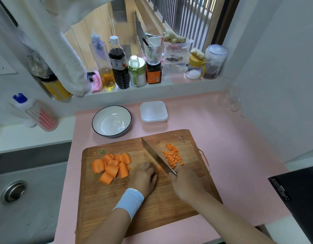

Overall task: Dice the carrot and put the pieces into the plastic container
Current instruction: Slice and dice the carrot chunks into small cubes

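on my feed a rectangular wooden cutting board (117, 205) lies on a pink counter mat (231, 155). the right hand (185, 184) is wrapped around the handle of a broad steel kitchen knife (155, 155). the hand hides the handle itself, and the blade runs from it toward 11 o'clock, edge down on the wood. the left hand (145, 176), with a pale blue wristband (130, 199) behind it, sits just at 9 o'clock of the blade, knuckles up. its fingers are curled down onto a carrot piece (158, 169), of which i see only a sliver of orange at the fingertips. the two hands are close but not touching.

thick orange carrot slabs (111, 167) are heaped at the board's 10 o'clock. a loose pile of small diced carrot cubes (173, 154) lies at 2 o'clock, on the far side of the blade. off the board at 12 o'clock stands the square clear plastic container (153, 112), with no carrot in it. a white ceramic bowl with a dark rim (111, 124) sits beside it at 11 o'clock, apart from it.
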Action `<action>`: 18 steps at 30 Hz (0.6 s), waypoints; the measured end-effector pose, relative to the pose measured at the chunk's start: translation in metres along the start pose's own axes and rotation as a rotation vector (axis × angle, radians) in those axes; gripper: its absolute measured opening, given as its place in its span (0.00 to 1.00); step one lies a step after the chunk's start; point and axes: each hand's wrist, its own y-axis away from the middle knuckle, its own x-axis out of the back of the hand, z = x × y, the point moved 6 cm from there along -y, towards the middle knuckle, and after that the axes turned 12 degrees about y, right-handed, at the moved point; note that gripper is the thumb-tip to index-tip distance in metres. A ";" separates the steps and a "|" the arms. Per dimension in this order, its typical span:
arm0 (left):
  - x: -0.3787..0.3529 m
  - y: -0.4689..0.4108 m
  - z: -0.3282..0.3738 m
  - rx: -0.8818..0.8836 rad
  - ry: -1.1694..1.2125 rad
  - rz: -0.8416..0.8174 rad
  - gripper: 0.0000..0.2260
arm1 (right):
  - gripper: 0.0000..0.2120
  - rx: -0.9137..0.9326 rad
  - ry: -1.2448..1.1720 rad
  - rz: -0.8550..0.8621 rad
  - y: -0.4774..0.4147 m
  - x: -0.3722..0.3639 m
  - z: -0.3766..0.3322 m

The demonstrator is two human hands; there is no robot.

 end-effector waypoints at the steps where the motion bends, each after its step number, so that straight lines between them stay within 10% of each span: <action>1: -0.001 -0.001 0.000 0.001 0.008 -0.005 0.04 | 0.08 0.005 -0.002 0.002 0.002 0.000 -0.002; 18: -0.003 -0.008 -0.006 0.088 0.098 -0.032 0.04 | 0.08 -0.022 0.046 -0.029 0.016 -0.006 -0.006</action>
